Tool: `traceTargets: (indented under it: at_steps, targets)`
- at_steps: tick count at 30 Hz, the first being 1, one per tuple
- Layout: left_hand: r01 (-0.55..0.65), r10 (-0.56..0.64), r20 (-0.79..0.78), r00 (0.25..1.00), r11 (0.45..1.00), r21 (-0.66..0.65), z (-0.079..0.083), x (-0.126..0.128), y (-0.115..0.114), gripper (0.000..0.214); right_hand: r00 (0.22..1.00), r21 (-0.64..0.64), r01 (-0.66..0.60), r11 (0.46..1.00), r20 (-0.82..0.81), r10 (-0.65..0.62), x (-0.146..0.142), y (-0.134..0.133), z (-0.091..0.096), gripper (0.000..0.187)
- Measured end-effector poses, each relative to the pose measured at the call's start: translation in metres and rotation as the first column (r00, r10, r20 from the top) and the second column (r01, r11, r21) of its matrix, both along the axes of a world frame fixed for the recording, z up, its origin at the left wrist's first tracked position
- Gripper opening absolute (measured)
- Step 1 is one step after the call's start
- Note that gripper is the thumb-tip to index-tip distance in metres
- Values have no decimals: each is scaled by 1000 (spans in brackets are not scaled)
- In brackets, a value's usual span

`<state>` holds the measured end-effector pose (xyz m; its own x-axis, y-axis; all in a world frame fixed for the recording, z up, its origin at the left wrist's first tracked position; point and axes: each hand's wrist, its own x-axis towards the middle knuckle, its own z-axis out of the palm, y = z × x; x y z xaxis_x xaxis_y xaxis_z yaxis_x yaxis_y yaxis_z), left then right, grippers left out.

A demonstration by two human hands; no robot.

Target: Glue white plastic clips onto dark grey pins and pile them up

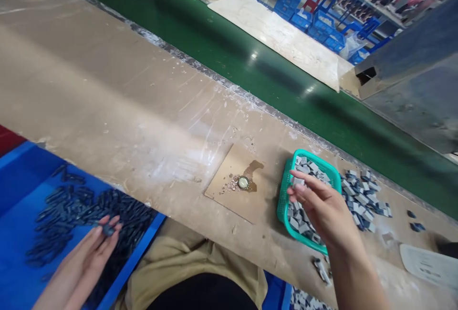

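While over blue bin (17, 205), left hand (93, 245) around 1 dark part (108, 230) (right hand (320, 202) above basket (282, 202), grip unclear).

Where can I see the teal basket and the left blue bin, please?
Teal basket (282, 199): head view, on its left outer wall.
Left blue bin (16, 214): head view, on its bare inner surface.

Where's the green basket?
In the head view, the green basket stands right of centre on the table, between the flat brown board and a heap of small pieces, with the right hand over it.
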<state>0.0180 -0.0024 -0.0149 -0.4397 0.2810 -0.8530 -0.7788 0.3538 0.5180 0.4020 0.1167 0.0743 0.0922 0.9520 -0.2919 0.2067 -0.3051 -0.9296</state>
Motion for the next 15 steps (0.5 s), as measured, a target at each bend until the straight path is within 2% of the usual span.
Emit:
traceTargets:
  at_steps: [1, 3, 5, 7, 10, 15]
  targets:
    - [-66, 66, 23, 998, 998, -21, 12, 11, 8, 27, 996, 14, -39, 999, 76, 38, -7, -1, -2, 38]
    - [-36, 33, 65, 997, 998, 42, 27, 30, 15, 27, 957, 89, -148, 985, 265, 120, -23, -2, -8, 41]
    - [35, -45, 81, 996, 992, 123, 30, 44, 14, 22, 867, 177, -296, 939, 463, 186, -38, -2, -15, 33]
    - [111, -136, 122, 983, 974, 196, 29, 54, 9, 20, 770, 230, -434, 871, 597, 226, -50, -1, -23, 22]
    - [204, -253, 186, 949, 947, 248, 29, 66, 5, 46, 702, 267, -544, 796, 664, 257, -58, 1, -32, 17]
    - [148, -213, 300, 930, 963, 225, 37, 78, 7, 43, 649, 259, -585, 768, 718, 252, -57, 0, -40, 17]
